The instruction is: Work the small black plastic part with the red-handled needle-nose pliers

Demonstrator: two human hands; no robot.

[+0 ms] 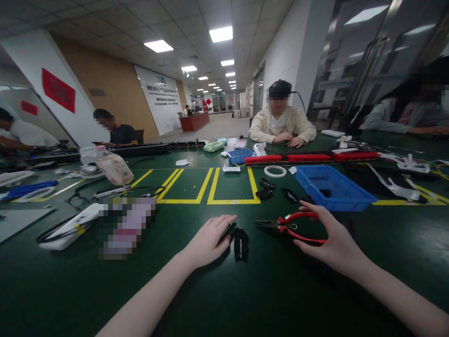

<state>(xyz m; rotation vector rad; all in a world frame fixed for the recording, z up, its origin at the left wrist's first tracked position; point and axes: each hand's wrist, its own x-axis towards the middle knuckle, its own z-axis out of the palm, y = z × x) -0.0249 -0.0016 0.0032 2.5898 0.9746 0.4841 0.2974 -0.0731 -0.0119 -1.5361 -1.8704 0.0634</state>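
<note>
My right hand (328,238) is around the red handles of needle-nose pliers (289,223), thumb on the lower handle and fingers at the upper one. The handles are spread and the jaws point left. To the left, my left hand (210,241) rests low over the table, with a small black part (229,230) between its thumb and fingers; its shape is mostly hidden. Just right of those fingertips lies a black bundled piece (241,244). Beyond the pliers are a dark elongated piece (290,194) and a few black pieces (266,183).
A blue tray (335,202) with a small dark item stands behind my right hand. Yellow tape (233,201) marks the green table. A white tape roll (275,171) and red strips (308,157) lie farther back. A bottle (114,166) leans at left. A person (280,124) sits opposite.
</note>
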